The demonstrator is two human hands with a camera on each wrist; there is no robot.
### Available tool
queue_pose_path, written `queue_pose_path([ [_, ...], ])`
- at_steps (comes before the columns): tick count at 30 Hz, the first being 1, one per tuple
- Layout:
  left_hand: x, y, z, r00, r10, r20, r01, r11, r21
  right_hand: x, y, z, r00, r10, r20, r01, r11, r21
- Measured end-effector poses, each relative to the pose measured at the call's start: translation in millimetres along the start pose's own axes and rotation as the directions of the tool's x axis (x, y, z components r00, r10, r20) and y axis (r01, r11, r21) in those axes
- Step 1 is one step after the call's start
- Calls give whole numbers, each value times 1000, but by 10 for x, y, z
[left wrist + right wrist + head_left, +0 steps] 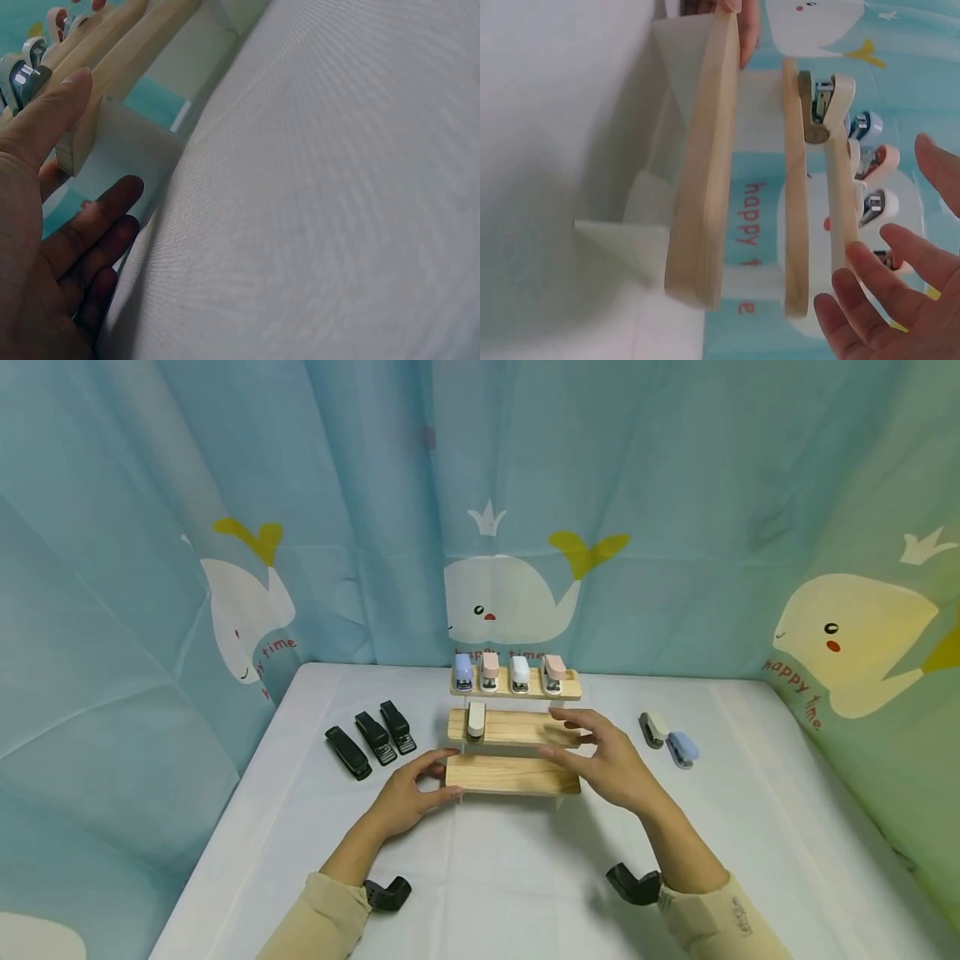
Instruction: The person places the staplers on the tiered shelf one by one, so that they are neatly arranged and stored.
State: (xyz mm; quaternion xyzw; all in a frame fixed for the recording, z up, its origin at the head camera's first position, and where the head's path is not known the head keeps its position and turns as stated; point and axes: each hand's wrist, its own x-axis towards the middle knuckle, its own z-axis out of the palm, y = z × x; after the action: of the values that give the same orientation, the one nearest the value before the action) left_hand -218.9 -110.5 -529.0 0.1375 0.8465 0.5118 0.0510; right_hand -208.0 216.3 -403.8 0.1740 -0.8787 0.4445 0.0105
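Observation:
A three-tier wooden display rack (pixel 513 774) with pale side supports stands on the table. My left hand (pixel 405 793) pinches the left end of its lowest board (pixel 124 60), thumb on one side and a finger on the other. Over the rack's right end hovers my right hand (pixel 611 764), fingers spread and holding nothing; in the right wrist view its fingertips (pixel 844 281) overlap the upper boards. A white stapler (pixel 476 720) sits at the left of the middle board. Several small staplers line the top board, among them a blue one (pixel 463 672) and a pink one (pixel 554 672).
Three black staplers (pixel 376 737) lie on the table left of the rack. To the right are a pale stapler (pixel 654 729) and a blue stapler (pixel 682 749). A blue curtain (pixel 375 485) with whale prints hangs behind the white table (pixel 510 893).

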Motion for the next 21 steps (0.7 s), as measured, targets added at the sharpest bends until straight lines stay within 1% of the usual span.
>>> queue_pose_path([
  [3, 4, -3, -2, 1000, 4, 0, -4, 1000, 7, -10, 36, -46, 1000, -15, -5, 15, 1000, -6],
  [9, -8, 1, -6, 1000, -16, 1, 16, 1000, -4, -44, 102, -135, 1000, -4, 5, 4, 1000, -27],
  [16, -13, -2, -11, 1000, 1, 4, -1, 1000, -4, -55, 209, -272, 1000, -5, 17, 6, 999, -48],
  [21, -6, -5, -13, 1000, -6, 7, 6, 1000, -8, -53, 277, -354, 1000, 8, 15, -6, 998, -65],
])
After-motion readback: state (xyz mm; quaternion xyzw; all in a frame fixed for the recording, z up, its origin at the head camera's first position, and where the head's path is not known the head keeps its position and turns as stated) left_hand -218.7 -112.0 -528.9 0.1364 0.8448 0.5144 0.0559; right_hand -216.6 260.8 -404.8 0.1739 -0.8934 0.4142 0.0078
